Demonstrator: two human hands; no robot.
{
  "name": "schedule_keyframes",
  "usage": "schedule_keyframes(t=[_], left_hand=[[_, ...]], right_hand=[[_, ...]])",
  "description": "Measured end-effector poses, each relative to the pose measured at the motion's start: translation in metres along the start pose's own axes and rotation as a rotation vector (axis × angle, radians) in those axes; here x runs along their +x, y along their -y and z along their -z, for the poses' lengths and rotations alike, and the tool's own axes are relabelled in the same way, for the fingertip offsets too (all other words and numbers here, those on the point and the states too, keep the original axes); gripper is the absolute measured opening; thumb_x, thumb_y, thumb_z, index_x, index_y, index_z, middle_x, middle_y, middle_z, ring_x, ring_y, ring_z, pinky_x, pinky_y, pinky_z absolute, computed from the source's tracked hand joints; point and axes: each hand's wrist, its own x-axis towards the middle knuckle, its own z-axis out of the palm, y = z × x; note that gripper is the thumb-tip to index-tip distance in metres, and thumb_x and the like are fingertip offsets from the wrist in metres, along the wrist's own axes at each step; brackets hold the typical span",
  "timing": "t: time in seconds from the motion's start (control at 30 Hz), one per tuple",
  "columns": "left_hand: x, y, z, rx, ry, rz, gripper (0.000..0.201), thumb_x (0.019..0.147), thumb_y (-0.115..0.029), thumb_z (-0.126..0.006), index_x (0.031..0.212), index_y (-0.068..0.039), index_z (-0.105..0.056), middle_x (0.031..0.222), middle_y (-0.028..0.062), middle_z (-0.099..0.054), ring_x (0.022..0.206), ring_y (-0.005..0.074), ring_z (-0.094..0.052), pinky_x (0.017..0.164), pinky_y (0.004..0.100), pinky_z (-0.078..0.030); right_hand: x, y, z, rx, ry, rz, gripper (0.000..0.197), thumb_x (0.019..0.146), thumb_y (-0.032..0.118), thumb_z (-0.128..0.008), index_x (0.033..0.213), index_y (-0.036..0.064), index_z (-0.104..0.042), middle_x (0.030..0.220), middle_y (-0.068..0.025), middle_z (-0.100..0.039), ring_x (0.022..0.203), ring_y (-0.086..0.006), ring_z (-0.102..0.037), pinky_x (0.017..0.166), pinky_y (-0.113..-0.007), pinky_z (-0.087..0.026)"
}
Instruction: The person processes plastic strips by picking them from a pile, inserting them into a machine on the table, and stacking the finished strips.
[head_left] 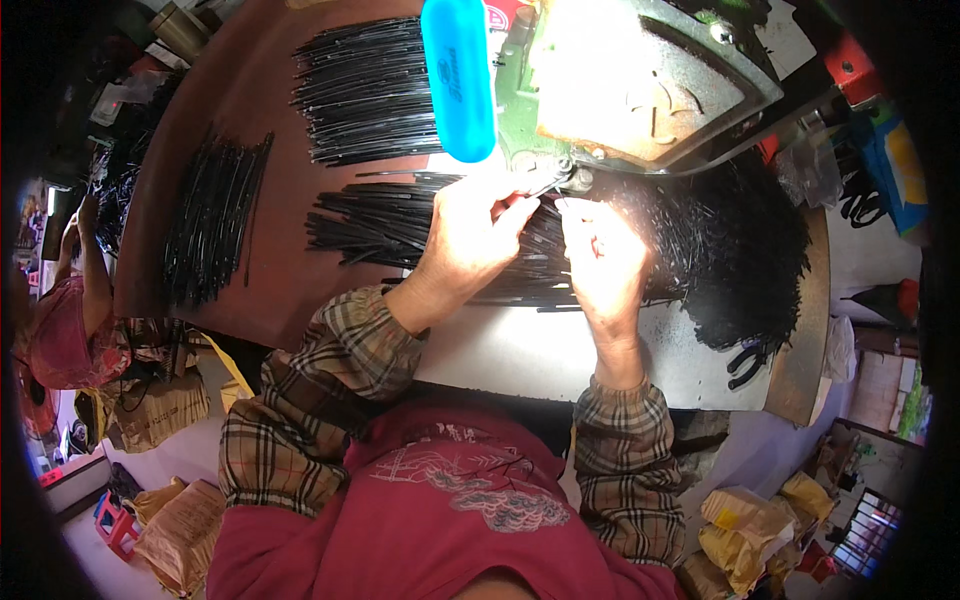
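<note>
My left hand [462, 238] is closed in a pinch just left of a small metal working part [570, 175] on a green and grey machine [520, 90]. Facing it, my right hand [610, 258] also pinches, its fingertips just below that metal part. Strong glare falls on both hands, and whatever is between the fingers is too small to make out. Under and beside my left hand lies a loose bundle of thin black strips [365, 222]. A large heap of black strips [745, 250] spreads to the right of my right hand.
More black strips [365, 95] lie at the back, another bundle [215, 220] at the left of the brown-covered table [285, 215]. A blue rounded piece [460, 85] stands beside the machine. Black-handled cutters [744, 368] rest near the front right edge. Another person [75, 320] works at far left.
</note>
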Motion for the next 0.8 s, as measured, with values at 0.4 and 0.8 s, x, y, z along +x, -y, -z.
schedule_keyframes(t=[0.4,0.8], left_hand=[[0.026,0.004,-0.004,0.197,-0.069,-0.245,0.013,0.083,-0.002,-0.065,0.095,0.003,-0.066,0.084,0.0108,-0.065,0.076,0.0143,-0.061,0.070,0.0247,-0.049],[0.018,-0.004,0.002,0.619,-0.019,-0.587,0.044,0.066,0.005,-0.062,0.110,0.002,-0.059,0.097,0.0142,-0.054,0.086,0.0309,-0.055,0.076,0.0373,-0.045]], right_hand=[[0.022,-0.013,-0.001,0.253,0.023,-0.074,0.013,0.090,0.010,-0.059,0.094,-0.0015,-0.065,0.074,0.0003,-0.062,0.059,-0.0030,-0.047,0.052,-0.019,-0.039],[0.030,-0.015,0.010,0.210,0.103,-0.013,0.013,0.088,0.007,-0.060,0.094,-0.0024,-0.066,0.071,0.0000,-0.060,0.061,-0.0038,-0.047,0.054,-0.020,-0.039]])
